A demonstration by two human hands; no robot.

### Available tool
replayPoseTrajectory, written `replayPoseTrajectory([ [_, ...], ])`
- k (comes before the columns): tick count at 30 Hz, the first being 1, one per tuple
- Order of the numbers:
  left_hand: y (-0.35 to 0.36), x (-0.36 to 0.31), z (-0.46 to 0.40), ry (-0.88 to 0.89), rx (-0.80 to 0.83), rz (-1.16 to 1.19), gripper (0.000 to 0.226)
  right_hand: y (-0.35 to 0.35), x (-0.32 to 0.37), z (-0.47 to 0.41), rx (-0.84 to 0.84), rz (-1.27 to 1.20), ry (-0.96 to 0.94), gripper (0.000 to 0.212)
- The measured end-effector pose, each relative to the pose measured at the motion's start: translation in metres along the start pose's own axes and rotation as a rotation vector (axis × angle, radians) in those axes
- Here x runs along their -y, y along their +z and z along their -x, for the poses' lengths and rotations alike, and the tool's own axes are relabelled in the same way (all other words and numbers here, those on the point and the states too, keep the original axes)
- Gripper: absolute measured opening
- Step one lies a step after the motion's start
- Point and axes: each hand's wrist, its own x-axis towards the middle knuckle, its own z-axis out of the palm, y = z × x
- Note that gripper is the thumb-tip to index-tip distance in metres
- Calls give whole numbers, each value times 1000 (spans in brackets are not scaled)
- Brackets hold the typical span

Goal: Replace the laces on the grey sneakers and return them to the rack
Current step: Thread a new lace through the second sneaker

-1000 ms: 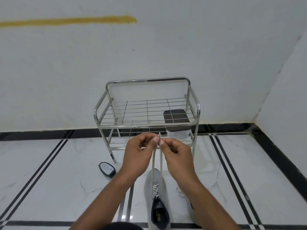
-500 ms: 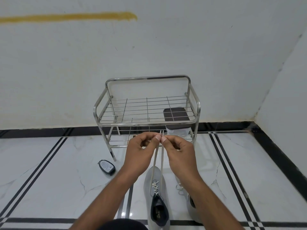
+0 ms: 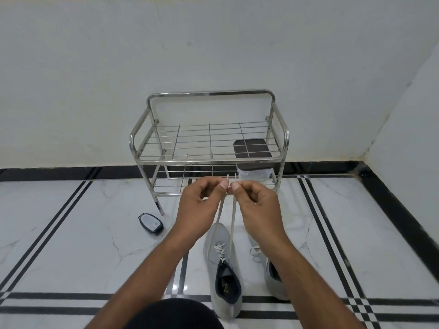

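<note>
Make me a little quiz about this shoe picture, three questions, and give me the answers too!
1. True or false: both sneakers are already on the rack.
2. What does each hand pinch?
A) a lace end
B) a sock
C) a brush
3. Fill in: the dark box with the pale container under it sits on the rack's ____ shelf.

Key
1. False. The left sneaker and the right sneaker stand on the floor.
2. A. The left hand and right hand each hold one end of the lace pulled up from the left sneaker.
3. Lower. The box shows through the top shelf's wires.
</note>
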Motion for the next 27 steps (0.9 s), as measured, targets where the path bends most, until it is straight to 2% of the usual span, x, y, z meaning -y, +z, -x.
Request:
replayPoseTrajectory([
  [3,-5,13,2,-89,26,69,16,-1,-12,1,38,4,56,13],
  [6,-12,52,8,-173,44,-19,14,-1,-40,5,86,25,159,18],
  [9,-13,104,24,-274,59,-139,13,0,-82,13,123,149,263,20],
  [13,-12,174,49,-395,73,-206,18,0,-151,22,165,299,420,33],
  [16,-8,214,69,-431,74,-261,13,2,-190,32,160,421,507,36],
  [20,2,258,83,-392,78,-323,14,10,-232,44,152,523,552,44],
  [23,9,275,88,-332,90,-362,21,14,-245,52,127,465,508,32],
  [27,17,289,92,-333,81,-331,22,17,-261,56,98,429,409,24],
])
